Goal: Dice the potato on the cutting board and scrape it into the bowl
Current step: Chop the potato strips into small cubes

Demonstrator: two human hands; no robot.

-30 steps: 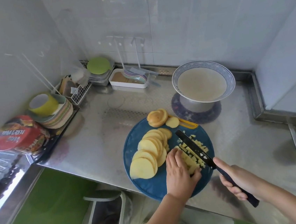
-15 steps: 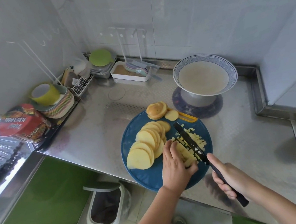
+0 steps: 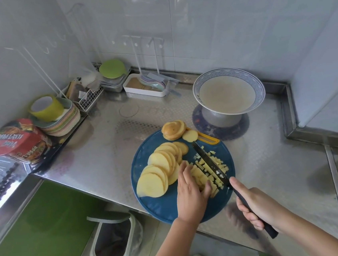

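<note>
Left hand (image 3: 189, 196) clamps yellow potato strips (image 3: 200, 176), right hand (image 3: 258, 208) grips black knife (image 3: 209, 163), on round blue cutting board (image 3: 151, 209) overhanging near edge of steel counter (image 3: 272, 169).

Bare stainless-steel table (image 3: 271, 158) is stretching wide to the right of the round blue cutting board (image 3: 157, 208). The left hand (image 3: 189, 194), holding down pale cut potato strips (image 3: 199, 175), and the right hand (image 3: 257, 206), gripping a black-handled knife (image 3: 209, 163), are filling the board's near right part. Toward the blue-rimmed white bowl (image 3: 227, 72), stacked round potato end slices (image 3: 173, 130) and an orange board handle (image 3: 209, 141) are standing in the way. A red noodle cup (image 3: 19, 141), stacked pastel plates (image 3: 65, 122) and a white wire basket (image 3: 90, 98) are crowding the far left.
</note>
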